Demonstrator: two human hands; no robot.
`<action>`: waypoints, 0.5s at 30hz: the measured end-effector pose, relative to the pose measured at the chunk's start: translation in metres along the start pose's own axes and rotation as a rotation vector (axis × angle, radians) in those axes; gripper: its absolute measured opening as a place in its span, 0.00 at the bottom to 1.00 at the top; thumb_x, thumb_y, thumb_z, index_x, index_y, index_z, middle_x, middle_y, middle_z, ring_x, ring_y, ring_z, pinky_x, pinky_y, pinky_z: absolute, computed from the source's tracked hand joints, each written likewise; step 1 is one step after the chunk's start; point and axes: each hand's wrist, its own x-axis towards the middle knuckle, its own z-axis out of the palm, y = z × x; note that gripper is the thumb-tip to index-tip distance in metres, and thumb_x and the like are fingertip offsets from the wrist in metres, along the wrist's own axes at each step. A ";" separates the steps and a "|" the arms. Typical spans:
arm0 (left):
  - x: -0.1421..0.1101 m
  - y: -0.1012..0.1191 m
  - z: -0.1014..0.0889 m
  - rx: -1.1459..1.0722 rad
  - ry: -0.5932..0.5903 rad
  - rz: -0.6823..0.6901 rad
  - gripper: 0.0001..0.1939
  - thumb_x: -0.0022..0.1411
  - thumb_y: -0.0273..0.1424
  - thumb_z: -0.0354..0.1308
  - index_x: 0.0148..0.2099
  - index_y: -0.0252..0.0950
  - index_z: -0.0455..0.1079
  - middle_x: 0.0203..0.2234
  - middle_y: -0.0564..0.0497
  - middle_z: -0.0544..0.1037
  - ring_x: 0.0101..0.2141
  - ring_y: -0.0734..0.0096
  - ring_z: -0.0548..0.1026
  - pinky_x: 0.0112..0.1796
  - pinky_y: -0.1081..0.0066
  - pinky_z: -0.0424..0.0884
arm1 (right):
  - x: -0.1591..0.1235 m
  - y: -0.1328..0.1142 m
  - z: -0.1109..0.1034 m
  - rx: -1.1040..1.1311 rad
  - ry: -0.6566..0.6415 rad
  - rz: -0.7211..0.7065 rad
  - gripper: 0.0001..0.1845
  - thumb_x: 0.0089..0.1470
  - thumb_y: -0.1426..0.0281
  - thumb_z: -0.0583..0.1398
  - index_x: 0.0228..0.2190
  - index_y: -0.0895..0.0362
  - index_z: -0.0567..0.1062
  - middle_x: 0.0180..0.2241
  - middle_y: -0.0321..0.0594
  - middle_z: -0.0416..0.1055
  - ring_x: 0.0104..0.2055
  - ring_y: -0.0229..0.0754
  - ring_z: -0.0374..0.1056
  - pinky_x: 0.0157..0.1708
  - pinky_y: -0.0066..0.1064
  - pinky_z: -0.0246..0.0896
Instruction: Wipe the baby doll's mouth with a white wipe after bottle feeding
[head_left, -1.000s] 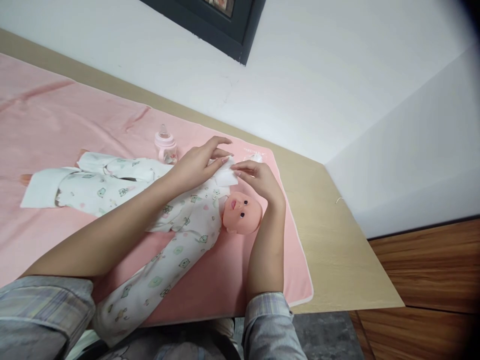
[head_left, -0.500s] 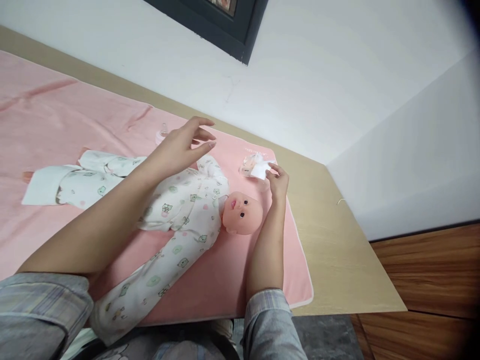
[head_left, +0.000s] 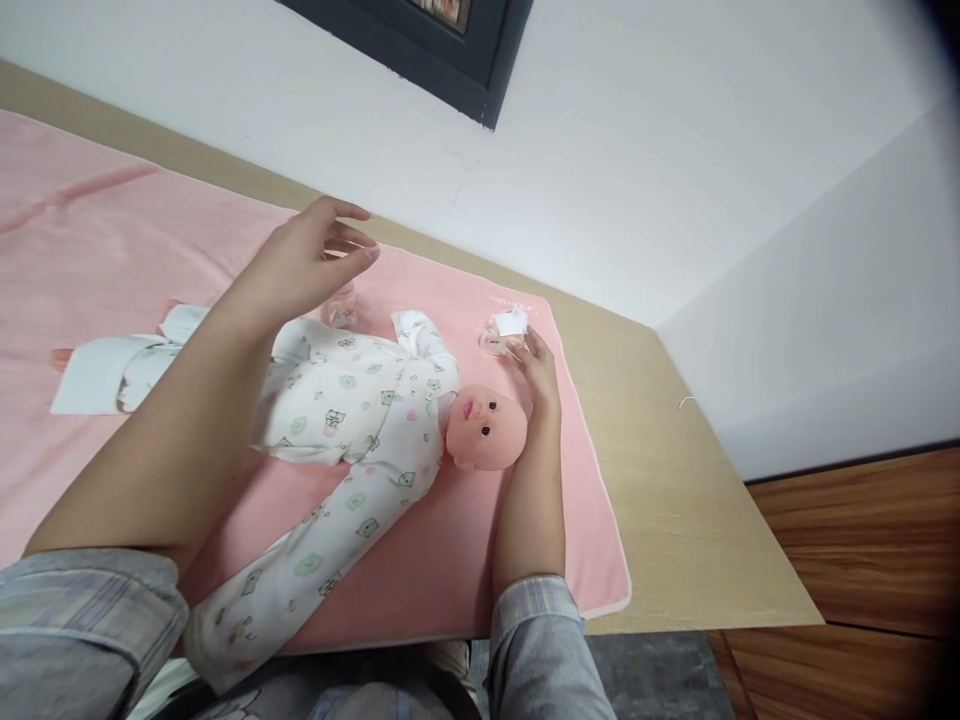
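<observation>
A doll (head_left: 485, 430) in white printed clothes (head_left: 330, 400) lies on its back on a pink blanket (head_left: 420, 580), its head toward the right. My left hand (head_left: 311, 250) hovers over the doll's far side with fingers apart and nothing in them. Beneath it, partly covered, is a small clear bottle (head_left: 343, 308) with pink marks. Beyond the doll's head, my right hand (head_left: 538, 368) has loosely curved, parted fingers at the near side of a small clear container (head_left: 493, 340). A white tissue-like piece (head_left: 511, 322) sits on that container. Whether the fingertips touch it, I cannot tell.
The blanket covers much of a light wooden table (head_left: 675, 520), whose bare right end shows. A white wall (head_left: 600, 180) with a dark-framed window (head_left: 480, 60) rises behind. Brown wood panels (head_left: 862, 540) stand at the lower right.
My left hand has moved left, over the small bottle. My right hand has let go of the white piece and drawn slightly left and down; the piece now rests on the clear container.
</observation>
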 end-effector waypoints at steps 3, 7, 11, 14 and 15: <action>0.004 -0.009 -0.004 0.059 0.023 -0.018 0.23 0.69 0.35 0.59 0.62 0.36 0.65 0.50 0.44 0.78 0.50 0.55 0.75 0.50 0.55 0.74 | 0.000 -0.002 -0.007 0.017 0.109 0.015 0.28 0.50 0.67 0.60 0.53 0.61 0.71 0.59 0.55 0.69 0.48 0.41 0.76 0.52 0.37 0.70; 0.011 -0.027 -0.012 0.156 0.057 -0.083 0.21 0.68 0.36 0.59 0.60 0.36 0.67 0.50 0.45 0.78 0.48 0.56 0.76 0.50 0.53 0.74 | 0.001 0.002 -0.017 -0.048 0.354 -0.116 0.19 0.51 0.69 0.53 0.43 0.63 0.73 0.45 0.50 0.76 0.34 0.36 0.74 0.45 0.34 0.71; 0.021 -0.059 -0.024 0.261 0.047 -0.160 0.23 0.63 0.36 0.62 0.59 0.35 0.68 0.50 0.46 0.76 0.47 0.57 0.74 0.52 0.49 0.72 | -0.001 0.008 -0.024 -0.249 0.520 -0.167 0.18 0.51 0.67 0.50 0.40 0.60 0.73 0.44 0.49 0.76 0.46 0.41 0.72 0.50 0.35 0.68; 0.027 -0.086 -0.029 0.346 0.011 -0.202 0.25 0.60 0.33 0.62 0.59 0.35 0.68 0.48 0.48 0.75 0.45 0.56 0.73 0.52 0.46 0.71 | -0.006 0.011 -0.023 -0.414 0.517 -0.117 0.20 0.51 0.66 0.52 0.44 0.57 0.74 0.49 0.49 0.74 0.55 0.45 0.68 0.54 0.38 0.65; 0.028 -0.095 -0.029 0.363 -0.011 -0.212 0.27 0.59 0.32 0.61 0.60 0.35 0.68 0.47 0.48 0.75 0.45 0.57 0.73 0.52 0.47 0.71 | -0.007 0.012 -0.021 -0.439 0.489 -0.084 0.21 0.50 0.67 0.54 0.45 0.56 0.74 0.50 0.49 0.74 0.56 0.47 0.67 0.54 0.39 0.65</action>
